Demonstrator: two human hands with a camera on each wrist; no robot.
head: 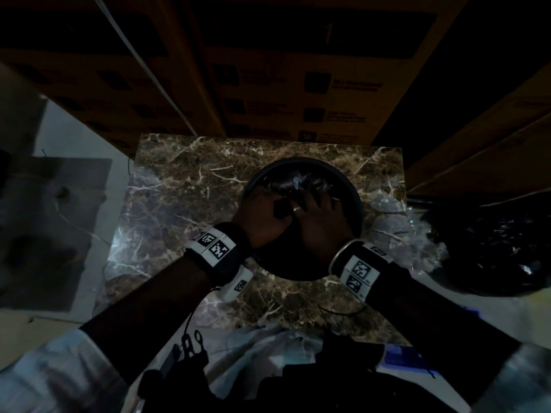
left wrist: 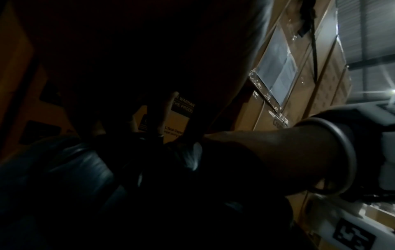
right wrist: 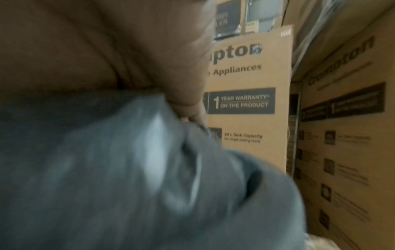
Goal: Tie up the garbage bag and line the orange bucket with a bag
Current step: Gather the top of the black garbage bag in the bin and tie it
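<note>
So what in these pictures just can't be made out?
- Bucket colour: the head view is too dim; it reads dark.
- Whether a knot is tied: in the head view the left hand and right hand cover the bunched black bag.
- Left wrist view: mostly black shadow; the bag barely shows.
- Right wrist view: motion blur smears the bag, and the palm fills the top.

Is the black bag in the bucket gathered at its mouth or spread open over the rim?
Gathered: bag bunched inside the bucket, both hands on it. Knotted: cannot tell.
</note>
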